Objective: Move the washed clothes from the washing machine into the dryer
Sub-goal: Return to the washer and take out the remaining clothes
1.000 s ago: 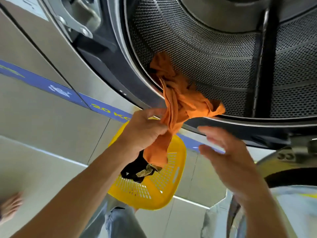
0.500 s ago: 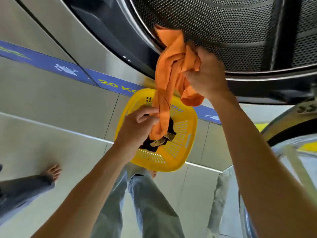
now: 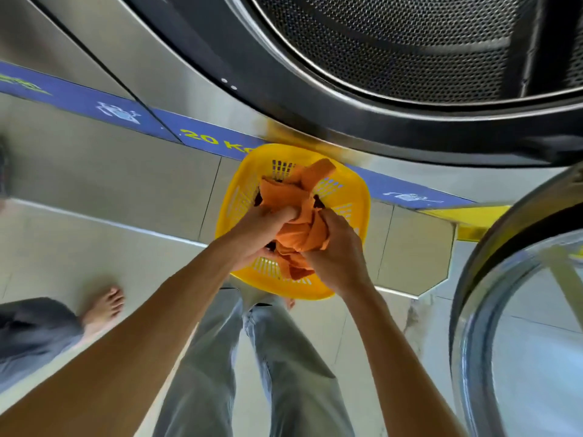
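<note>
my left hand (image 3: 268, 227) and my right hand (image 3: 336, 250) both hold the orange cloth (image 3: 298, 216) tight, right over the yellow basket (image 3: 359, 197) on the floor.

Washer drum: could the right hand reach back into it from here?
Probably yes: the drum mouth is unobstructed and its door swung aside, but the right hand grips the orange cloth over the basket.
</note>
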`<state>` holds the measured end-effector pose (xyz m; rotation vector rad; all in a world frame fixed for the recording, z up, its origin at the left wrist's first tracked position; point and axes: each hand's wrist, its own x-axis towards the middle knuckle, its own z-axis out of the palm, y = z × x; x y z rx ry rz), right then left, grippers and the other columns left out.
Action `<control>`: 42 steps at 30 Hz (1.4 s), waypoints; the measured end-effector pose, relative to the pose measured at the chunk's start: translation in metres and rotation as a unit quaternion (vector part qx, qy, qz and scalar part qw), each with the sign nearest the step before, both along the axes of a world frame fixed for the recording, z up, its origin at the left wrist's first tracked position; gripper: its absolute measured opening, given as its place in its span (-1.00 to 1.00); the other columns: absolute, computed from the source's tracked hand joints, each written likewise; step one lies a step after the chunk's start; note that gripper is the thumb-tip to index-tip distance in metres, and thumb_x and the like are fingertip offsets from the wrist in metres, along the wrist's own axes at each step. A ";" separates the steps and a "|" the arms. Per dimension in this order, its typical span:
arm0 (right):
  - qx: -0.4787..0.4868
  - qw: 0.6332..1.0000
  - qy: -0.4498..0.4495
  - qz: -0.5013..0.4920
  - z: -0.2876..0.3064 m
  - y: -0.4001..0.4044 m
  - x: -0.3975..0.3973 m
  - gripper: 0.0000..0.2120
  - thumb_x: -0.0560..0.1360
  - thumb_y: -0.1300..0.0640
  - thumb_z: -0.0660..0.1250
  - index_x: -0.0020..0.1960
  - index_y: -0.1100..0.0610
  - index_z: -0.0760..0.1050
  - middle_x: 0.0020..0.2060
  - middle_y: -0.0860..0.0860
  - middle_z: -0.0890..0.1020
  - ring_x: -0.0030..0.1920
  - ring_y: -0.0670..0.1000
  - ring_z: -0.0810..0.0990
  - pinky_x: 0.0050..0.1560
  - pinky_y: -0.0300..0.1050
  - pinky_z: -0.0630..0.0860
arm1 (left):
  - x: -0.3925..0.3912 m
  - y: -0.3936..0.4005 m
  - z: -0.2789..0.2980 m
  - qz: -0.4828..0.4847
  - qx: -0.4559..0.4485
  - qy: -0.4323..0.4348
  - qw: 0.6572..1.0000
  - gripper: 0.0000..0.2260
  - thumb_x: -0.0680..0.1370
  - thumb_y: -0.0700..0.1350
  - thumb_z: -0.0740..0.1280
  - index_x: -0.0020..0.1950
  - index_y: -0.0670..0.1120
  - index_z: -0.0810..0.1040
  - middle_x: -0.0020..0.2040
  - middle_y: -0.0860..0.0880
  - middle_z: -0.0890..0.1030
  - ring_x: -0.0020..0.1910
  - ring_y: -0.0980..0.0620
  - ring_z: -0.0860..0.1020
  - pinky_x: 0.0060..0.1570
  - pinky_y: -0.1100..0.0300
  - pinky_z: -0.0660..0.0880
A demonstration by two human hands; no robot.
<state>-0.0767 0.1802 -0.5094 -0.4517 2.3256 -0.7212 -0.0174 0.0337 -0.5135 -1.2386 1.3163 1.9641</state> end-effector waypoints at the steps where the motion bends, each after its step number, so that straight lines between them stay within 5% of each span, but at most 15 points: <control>1: 0.027 1.000 0.007 0.011 -0.014 0.005 0.001 -0.52 0.32 0.10 0.46 0.24 0.00 0.50 0.11 0.01 0.64 0.16 0.09 0.57 0.10 0.02 0.51 | 0.002 -0.003 -0.008 -0.067 -0.043 0.003 0.997 -0.67 0.47 0.09 0.38 0.22 0.07 0.57 0.11 0.02 0.67 0.12 -0.01 0.61 0.08 -0.01 0.54; 3: 0.084 0.995 0.025 0.057 -0.035 0.015 0.002 -0.38 0.31 0.09 0.44 0.37 -0.06 0.44 0.35 0.04 0.52 0.41 0.15 0.38 0.32 0.14 0.40 | 0.006 -0.014 -0.020 -0.150 -0.153 0.022 0.976 -0.68 0.50 0.05 0.38 0.25 0.12 0.55 0.12 0.06 0.64 0.11 0.04 0.58 0.09 0.09 0.51; 5: 0.149 0.986 0.043 0.059 -0.041 0.025 -0.002 -0.33 0.34 0.07 0.43 0.42 -0.18 0.39 0.56 0.12 0.19 0.52 0.18 0.14 0.44 0.19 0.28 | 0.010 -0.028 -0.031 -0.153 -0.275 0.000 0.949 -0.65 0.51 -0.02 0.33 0.30 0.08 0.54 0.19 0.01 0.63 0.17 -0.01 0.57 0.20 0.10 0.46; 8: 0.211 0.975 0.073 -0.010 -0.042 0.037 -0.009 -0.36 0.38 0.09 0.43 0.42 -0.19 0.38 0.60 0.16 -0.09 0.54 0.27 0.02 0.40 0.24 0.26 | 0.015 -0.043 -0.042 -0.186 -0.433 -0.042 0.881 -0.63 0.48 0.01 0.27 0.29 0.14 0.53 0.33 -0.16 0.47 0.34 -0.20 0.39 0.30 -0.02 0.33; 11: 0.237 0.970 0.017 -0.055 -0.053 0.050 -0.017 -0.28 0.44 0.09 0.41 0.52 -0.20 0.22 0.58 0.21 -0.20 0.55 0.32 0.04 0.40 0.21 0.28 | 0.018 -0.045 -0.056 -0.248 -0.405 -0.082 0.876 -0.52 0.50 -0.02 0.33 0.42 0.21 0.39 0.48 -0.20 0.18 0.46 -0.25 0.18 0.37 -0.09 0.23; 14: 0.234 0.968 -0.070 -0.058 -0.069 0.058 -0.011 -0.18 0.50 0.11 0.39 0.60 -0.13 0.00 0.57 0.24 -0.26 0.53 0.34 0.18 0.37 0.05 0.36 | 0.027 -0.044 -0.073 -0.284 -0.329 -0.056 0.899 -0.31 0.49 -0.13 0.37 0.56 0.15 0.17 0.52 -0.23 0.13 0.47 -0.26 0.23 0.37 0.01 0.29; 22: 0.211 0.973 -0.048 -0.081 -0.066 0.071 0.001 -0.26 0.57 0.07 0.25 0.63 -0.05 -0.06 0.60 0.14 0.08 0.47 0.30 0.33 0.35 0.15 0.38 | 0.042 -0.038 -0.050 -0.310 -0.401 -0.045 0.861 -0.20 0.44 -0.33 0.32 0.59 0.06 0.08 0.45 -0.21 0.34 0.33 -0.33 0.40 0.24 -0.12 0.44; 36: 0.221 0.970 -0.041 -0.096 0.074 0.150 0.098 -0.30 0.55 0.21 0.18 0.60 -0.18 0.04 0.28 0.13 0.57 0.20 0.23 0.57 0.06 0.05 0.52 | 0.128 0.038 0.081 -0.385 -0.420 -0.081 0.818 -0.10 0.39 -0.30 0.33 0.60 0.09 -0.06 0.12 -0.32 0.52 0.08 -0.32 0.55 -0.12 -0.03 0.47; 42: 0.199 0.967 -0.022 -0.159 0.087 0.194 0.191 -0.32 0.60 0.11 0.23 0.61 -0.12 0.00 0.23 0.17 0.59 0.17 0.25 0.59 0.06 0.03 0.53 | 0.174 0.070 0.095 -0.440 -0.443 -0.022 0.781 -0.14 0.42 -0.30 0.29 0.60 0.10 -0.05 0.17 -0.32 0.54 0.17 -0.32 0.52 0.01 -0.03 0.49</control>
